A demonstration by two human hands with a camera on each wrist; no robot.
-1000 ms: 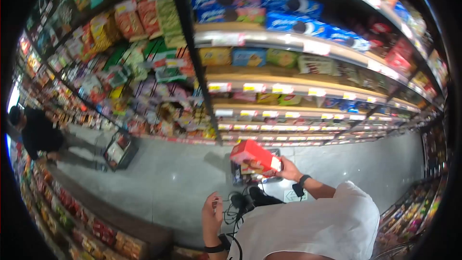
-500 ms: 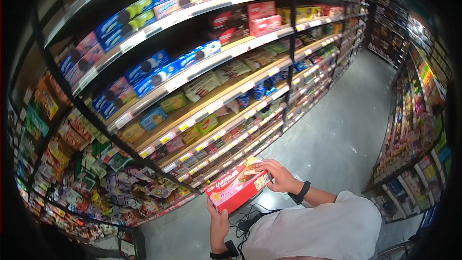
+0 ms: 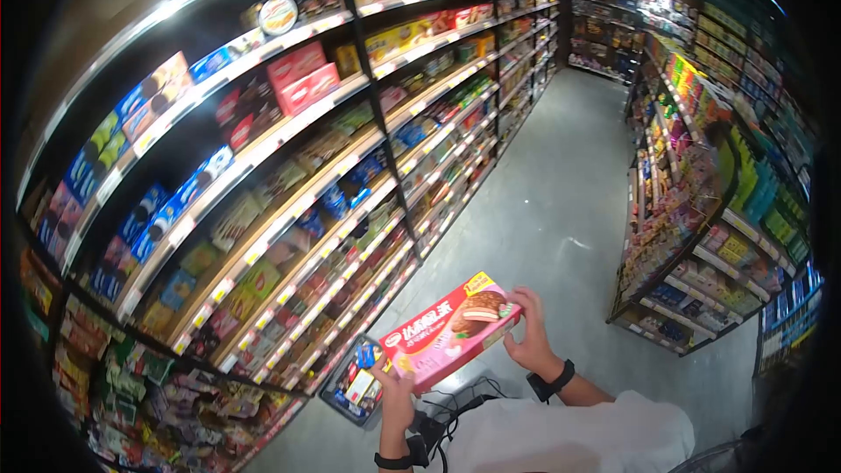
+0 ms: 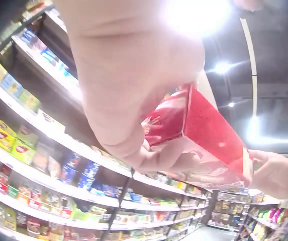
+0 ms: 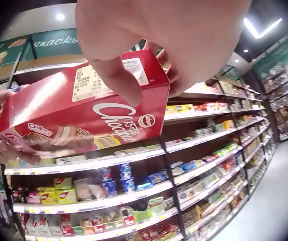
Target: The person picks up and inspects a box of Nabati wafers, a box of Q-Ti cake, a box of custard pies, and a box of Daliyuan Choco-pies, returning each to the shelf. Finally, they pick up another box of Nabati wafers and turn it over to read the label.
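Both hands hold a red and pink chocolate pie box [image 3: 448,333] in front of the body. Its large printed face, with a picture of pies, is tilted up toward the head camera. My left hand [image 3: 396,396] grips the near left end, its thumb on the front. At the opposite end, my right hand [image 3: 533,342] holds the box with thumb and fingers. In the right wrist view, the thumb lies across a red side of the box [image 5: 129,118] near a white label. The left wrist view shows the left fingers curled around a corner of the box [image 4: 216,135].
A dark shopping basket [image 3: 328,390] with packaged goods stands on the floor, lower left of the box. Tall snack shelves [image 3: 263,236] line the left side. Another shelf unit [image 3: 666,289] stands right of the grey aisle floor [image 3: 561,184]. Black cables [image 3: 473,390] hang near the body.
One second ago the right hand alone held the box above the basket; the left hand has since gripped its other end. The printed face has turned upward, and the view has swung right along the aisle.
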